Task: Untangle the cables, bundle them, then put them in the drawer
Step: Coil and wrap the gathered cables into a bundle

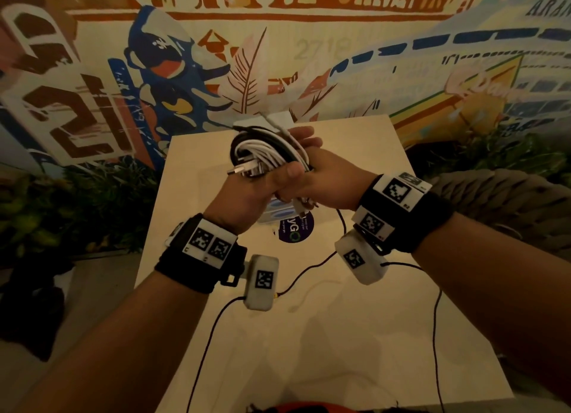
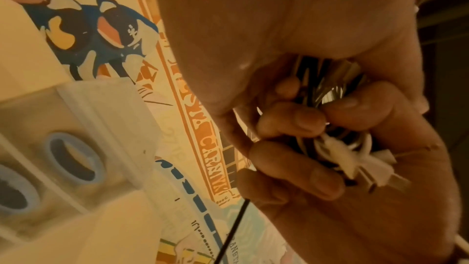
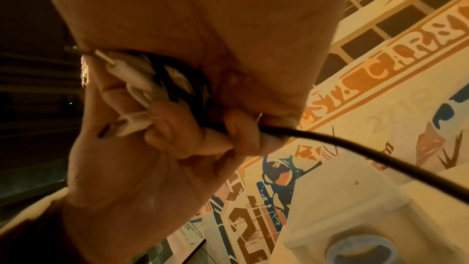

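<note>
A coil of white and black cables is held up above the table, and both hands grip it. My left hand wraps the coil's lower left, thumb on top, with a metal plug sticking out beside it. My right hand clasps the right side, fingers curled round the strands. In the left wrist view, fingers close over white connectors. The right wrist view shows fingers curled on a white plug and dark strands. A translucent drawer box sits under the hands, mostly hidden.
The drawer box holds blue tape rolls. The small pale table stands against a painted wall. Thin black wrist-camera wires trail across it. A purple sticker lies beside the box. Plants flank the table; a woven pouf stands at the right.
</note>
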`<state>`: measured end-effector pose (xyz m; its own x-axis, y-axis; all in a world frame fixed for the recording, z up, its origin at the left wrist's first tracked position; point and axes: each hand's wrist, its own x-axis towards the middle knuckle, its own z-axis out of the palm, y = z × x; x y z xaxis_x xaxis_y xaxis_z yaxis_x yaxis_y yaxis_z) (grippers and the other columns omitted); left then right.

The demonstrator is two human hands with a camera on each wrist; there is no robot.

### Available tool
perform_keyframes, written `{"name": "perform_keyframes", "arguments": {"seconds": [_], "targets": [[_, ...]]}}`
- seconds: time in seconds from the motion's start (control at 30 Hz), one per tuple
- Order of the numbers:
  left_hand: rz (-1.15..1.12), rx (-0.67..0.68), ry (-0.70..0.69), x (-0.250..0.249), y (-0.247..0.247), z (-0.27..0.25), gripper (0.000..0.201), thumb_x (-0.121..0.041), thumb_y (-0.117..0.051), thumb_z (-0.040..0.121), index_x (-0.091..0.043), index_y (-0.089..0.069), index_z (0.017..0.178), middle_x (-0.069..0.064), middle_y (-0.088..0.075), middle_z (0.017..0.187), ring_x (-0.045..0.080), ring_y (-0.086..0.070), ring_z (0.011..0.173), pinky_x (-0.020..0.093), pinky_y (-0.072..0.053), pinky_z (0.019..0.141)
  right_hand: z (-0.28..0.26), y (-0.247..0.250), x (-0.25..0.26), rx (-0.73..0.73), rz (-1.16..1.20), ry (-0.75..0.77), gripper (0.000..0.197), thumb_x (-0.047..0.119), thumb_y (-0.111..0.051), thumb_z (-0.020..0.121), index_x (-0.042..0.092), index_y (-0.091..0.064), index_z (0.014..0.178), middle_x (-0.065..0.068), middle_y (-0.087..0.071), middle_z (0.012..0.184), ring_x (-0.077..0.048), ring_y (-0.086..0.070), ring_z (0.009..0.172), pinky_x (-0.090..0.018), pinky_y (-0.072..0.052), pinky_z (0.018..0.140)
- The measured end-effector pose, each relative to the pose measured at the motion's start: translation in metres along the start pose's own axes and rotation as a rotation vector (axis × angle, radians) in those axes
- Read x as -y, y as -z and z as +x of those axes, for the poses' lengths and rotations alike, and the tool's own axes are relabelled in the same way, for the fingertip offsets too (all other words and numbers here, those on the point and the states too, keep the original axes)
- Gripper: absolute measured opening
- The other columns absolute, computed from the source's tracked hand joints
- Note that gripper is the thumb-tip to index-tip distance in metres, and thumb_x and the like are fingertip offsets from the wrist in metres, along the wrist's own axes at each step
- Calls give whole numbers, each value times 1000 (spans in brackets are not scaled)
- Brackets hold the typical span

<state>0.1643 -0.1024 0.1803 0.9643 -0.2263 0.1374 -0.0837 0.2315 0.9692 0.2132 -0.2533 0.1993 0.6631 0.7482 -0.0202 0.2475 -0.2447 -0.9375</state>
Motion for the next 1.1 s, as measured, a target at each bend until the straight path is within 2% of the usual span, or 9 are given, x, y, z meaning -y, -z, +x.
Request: {"name": "perform_keyframes", "arguments": {"seconds": [0.17, 0.27, 0.33, 0.43, 0.57, 0.67, 0.77, 0.93, 1.1], "targets": [[-125, 26, 28, 0, -5, 4, 29, -39, -86, 74, -28, -77, 99, 4, -71, 123, 23, -62, 123, 37, -56, 93, 3, 5, -9, 17, 77, -96, 64, 28, -77, 69, 22, -57, 130, -5, -71, 111, -17, -71, 99, -33, -60, 82], [-97, -37, 23, 2, -6, 6, 27, -37, -88, 72, -27, -77, 94, 19, -67, 126, 29, -60, 128, 39, -53, 96, 0, 6, -8, 19, 85, -117, 59, 26, -80, 78, 20, -56, 131, -12, -70, 111, -29, -72, 99, -51, -60, 86], [-50, -38, -4, 3, -4, 8, 20, -27, -85, 76, -23, -75, 94, 23, -66, 125, 32, -62, 126, 41, -55, 94, -5, 10, -8, 68, 67, -104, 45, 27, -78, 83, 17, -60, 124, -9, -74, 104, -26, -74, 94, -45, -62, 84], [64, -126, -71, -4, 3, 9, 12, -21, -78, 79, -27, -75, 89, 8, -75, 103, 35, -69, 113, 49, -55, 94, -15, 17, -9, 179, -67, -184, 24, 40, -75, 88, 25, -66, 105, 8, -73, 76, -4, -68, 67, -20, -53, 65], [321, -187, -158, -11, 24, 9, 10, -25, -81, 79, -23, -72, 83, 14, -72, 87, 49, -68, 90, 64, -55, 85, -26, 26, -29, 138, -76, -293, 47, 58, -67, 84, 20, -68, 111, 1, -55, 66, -14, -47, 55, -27, -42, 56], [650, -133, -151, -14, 39, 8, 23, -31, -80, 80, -11, -69, 85, 9, -72, 85, 27, -72, 88, 49, -58, 86, -32, 33, -39, 124, -97, -327, 36, 47, -60, 96, 16, -72, 107, -2, -49, 69, -16, -41, 58, -28, -39, 55], [884, -29, -68, -17, 43, 6, 26, -24, -82, 75, -25, -68, 96, -15, -71, 91, -6, -67, 89, 16, -53, 85, -33, 37, -40, 78, -13, -371, 30, 26, -50, 105, 7, -73, 107, -3, -45, 68, -15, -35, 56, -28, -31, 53], [1263, 119, -69, -8, 35, 7, 36, -33, -88, 70, -35, -65, 97, -18, -66, 85, 8, -64, 82, 19, -46, 71, -26, 24, -27, 10, 63, -361, 41, 24, -37, 105, 6, -72, 94, -6, -55, 72, -15, -36, 54, -24, -32, 49], [1471, 130, -55, -5, 24, 6, 49, -61, -70, 71, -28, -70, 107, -3, -73, 96, 22, -67, 86, 29, -46, 70, -21, 17, -24, 2, 155, -436, 75, 54, -20, 105, -5, -65, 92, -4, -65, 69, -15, -39, 54, -25, -32, 53]]}}
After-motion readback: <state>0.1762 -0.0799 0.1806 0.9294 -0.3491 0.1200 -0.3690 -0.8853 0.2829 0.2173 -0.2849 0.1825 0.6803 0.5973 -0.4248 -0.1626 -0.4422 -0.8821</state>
